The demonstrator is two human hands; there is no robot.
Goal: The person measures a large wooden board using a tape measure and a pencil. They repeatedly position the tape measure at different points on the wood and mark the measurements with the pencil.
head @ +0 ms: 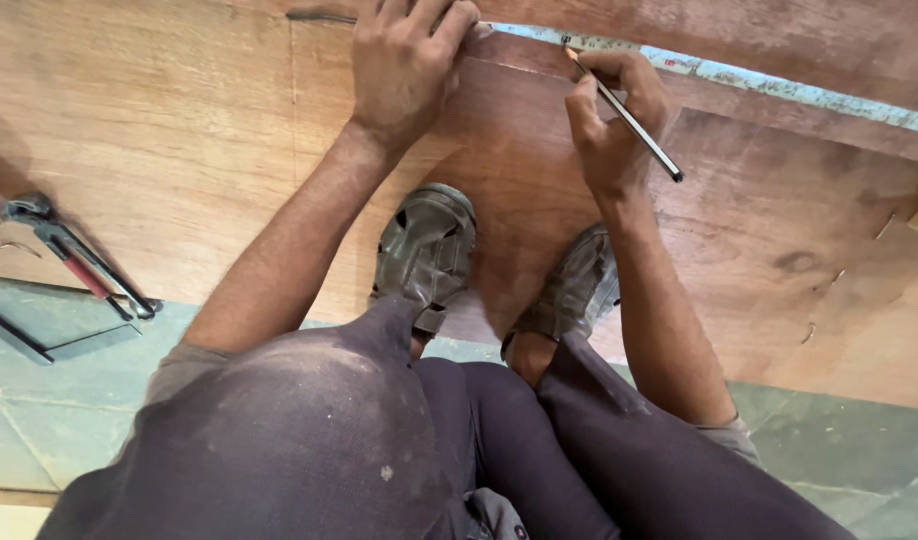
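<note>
- Pencil [627,113]: pinched in right hand [611,120], tip at tape measure [779,88] near plywood sheet [179,120] far edge.
- Left hand [404,65]: fingers spread flat, pinning tape end.
- Advice: hold tape taut; mark squarely.

The 1 head-worn camera looks steeply down from close above the crouching person's knees, facing the plywood sheet [179,130] across the upper frame.

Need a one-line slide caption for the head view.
Crouched on brown plywood sheet, left hand presses pale measuring tape while right hand marks with dark pencil.
</note>
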